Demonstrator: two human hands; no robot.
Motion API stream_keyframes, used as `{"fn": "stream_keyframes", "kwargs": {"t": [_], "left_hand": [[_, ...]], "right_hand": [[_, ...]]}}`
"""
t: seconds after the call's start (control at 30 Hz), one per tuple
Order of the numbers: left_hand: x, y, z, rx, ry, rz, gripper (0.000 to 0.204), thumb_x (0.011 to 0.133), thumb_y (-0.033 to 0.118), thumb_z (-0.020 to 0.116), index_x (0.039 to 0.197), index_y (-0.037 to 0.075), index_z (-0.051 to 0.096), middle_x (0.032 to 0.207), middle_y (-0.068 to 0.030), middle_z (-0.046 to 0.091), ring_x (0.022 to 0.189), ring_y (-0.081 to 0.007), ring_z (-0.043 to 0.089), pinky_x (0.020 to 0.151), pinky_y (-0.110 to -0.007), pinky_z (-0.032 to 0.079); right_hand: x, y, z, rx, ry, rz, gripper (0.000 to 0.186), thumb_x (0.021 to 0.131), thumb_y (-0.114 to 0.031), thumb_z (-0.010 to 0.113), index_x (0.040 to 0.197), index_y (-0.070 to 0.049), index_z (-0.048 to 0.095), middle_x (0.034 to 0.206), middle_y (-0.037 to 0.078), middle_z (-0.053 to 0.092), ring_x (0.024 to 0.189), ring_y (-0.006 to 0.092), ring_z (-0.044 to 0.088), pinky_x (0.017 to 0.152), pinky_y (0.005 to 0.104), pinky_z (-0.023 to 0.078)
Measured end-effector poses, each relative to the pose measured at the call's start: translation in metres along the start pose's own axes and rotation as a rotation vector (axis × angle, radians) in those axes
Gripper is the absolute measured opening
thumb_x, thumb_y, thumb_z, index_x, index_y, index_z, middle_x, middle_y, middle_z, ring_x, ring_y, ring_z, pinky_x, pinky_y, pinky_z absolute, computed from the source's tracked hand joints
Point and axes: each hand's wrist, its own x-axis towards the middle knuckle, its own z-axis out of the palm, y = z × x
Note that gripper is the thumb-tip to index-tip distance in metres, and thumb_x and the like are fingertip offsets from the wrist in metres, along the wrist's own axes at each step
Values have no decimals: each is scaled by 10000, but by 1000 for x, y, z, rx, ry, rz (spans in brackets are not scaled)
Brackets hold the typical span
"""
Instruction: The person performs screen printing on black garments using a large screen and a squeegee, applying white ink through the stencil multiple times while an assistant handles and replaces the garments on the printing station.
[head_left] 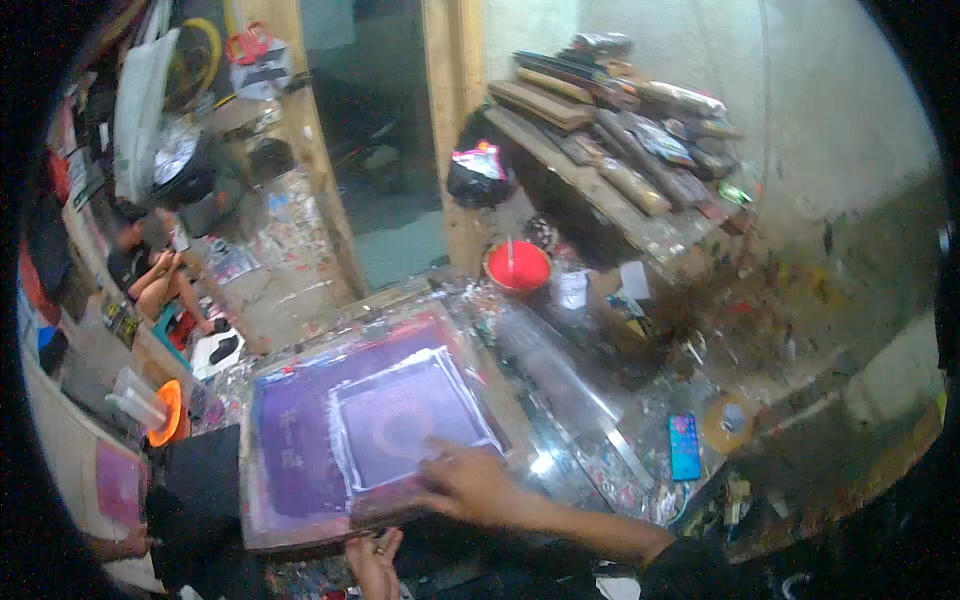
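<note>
A screen-printing frame (296, 400) with purple mesh lies tilted on the work table. White strips border a paler rectangle with a faint round pattern on the mesh. My right hand (468, 486) reaches in from the lower right over the near right corner of that rectangle, fingers stretched and apart; whether they touch the mesh is unclear. Just below the frame's near edge is my left hand (374, 566), fingers upward and slightly apart, with nothing visible in them. Its wrist is cut off by the lower picture edge.
Black cloth (200, 500) hangs left of the frame, beside another hand (122, 546). Right of it are a clear plastic roll (550, 355), phone (685, 447) and tape roll (728, 422). Behind stand a red-filled bowl (518, 267) and bundle-loaded shelf (560, 165). A person (150, 265) sits far left.
</note>
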Motion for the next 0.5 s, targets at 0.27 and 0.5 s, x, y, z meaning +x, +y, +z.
{"fn": "stream_keyframes", "kwargs": {"t": [0.27,0.5], "left_hand": [[34,-73,-48,187,24,-293,471,971,138,455,1348,-58,252,960,-246,633,826,-317,679,720,-389,593],[61,-124,-43,109,-100,-266,492,972,170,466,1347,-60,245,984,-244,637,830,-313,682,700,-383,591]], "right_hand": [[40,318,-96,-530,237,543,341,939,-304,513,1020,-1,647,896,199,661,802,305,629,694,435,475],[162,364,-91,-608,166,623,334,949,-285,502,1030,8,640,898,188,661,798,289,626,698,414,480]]}}
